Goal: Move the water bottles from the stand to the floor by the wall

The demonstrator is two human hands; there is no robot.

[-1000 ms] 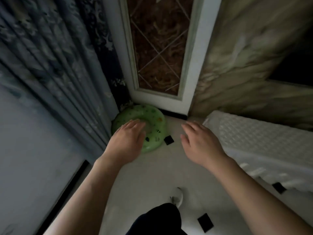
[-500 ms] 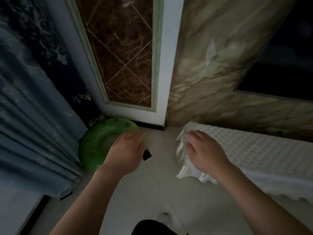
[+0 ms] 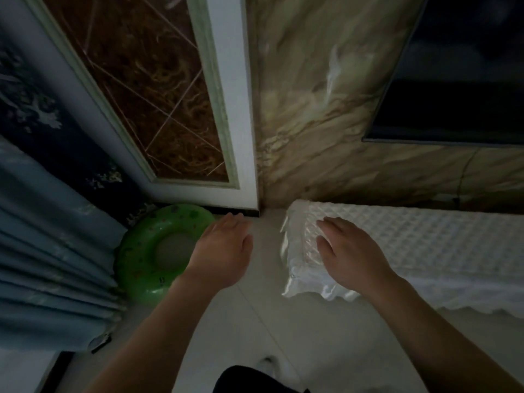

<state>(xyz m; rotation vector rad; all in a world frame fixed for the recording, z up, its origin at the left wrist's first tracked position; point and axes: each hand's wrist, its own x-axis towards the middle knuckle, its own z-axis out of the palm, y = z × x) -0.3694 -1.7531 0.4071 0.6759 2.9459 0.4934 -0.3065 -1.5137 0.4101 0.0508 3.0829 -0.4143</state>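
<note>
Your view has swung right over the last second. The cloth-covered stand (image 3: 442, 251) now fills the right side, and your right grip (image 3: 350, 258) has come over its left end, fingers loose and holding nothing. Your left grip (image 3: 224, 251) is released too, hanging above the floor (image 3: 283, 321). No water bottles show anywhere, so I judge you are only arriving. A green swim ring (image 3: 141, 251) lies far left by the curtain (image 3: 42, 265), crowding the floor beside the wall (image 3: 326, 109).

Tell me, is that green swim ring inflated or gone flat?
Inflated: the green swim ring looks plump and rounded, with glossy highlights.
</note>
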